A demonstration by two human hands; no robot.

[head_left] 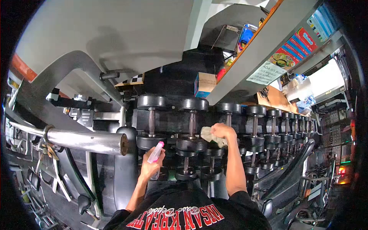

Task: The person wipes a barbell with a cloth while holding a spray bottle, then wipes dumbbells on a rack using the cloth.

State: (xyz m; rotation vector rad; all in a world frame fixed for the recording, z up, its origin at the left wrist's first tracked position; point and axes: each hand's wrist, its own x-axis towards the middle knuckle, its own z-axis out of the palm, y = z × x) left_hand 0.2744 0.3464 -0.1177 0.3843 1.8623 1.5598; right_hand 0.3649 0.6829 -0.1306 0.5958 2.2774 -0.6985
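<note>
Below centre, my left grip [150, 166] holds a spray bottle [155, 153]; mid-frame, my right grip [224, 131] holds a cloth [208, 134] near a dumbbell [193, 123].

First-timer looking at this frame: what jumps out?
The rows of black dumbbells running across the middle and off to the right. Next, the thick chrome bar jutting in from the left. Then, near centre, the pink-topped spray bottle in the left hand and the pale cloth in the right hand, close to the dumbbells.
</note>
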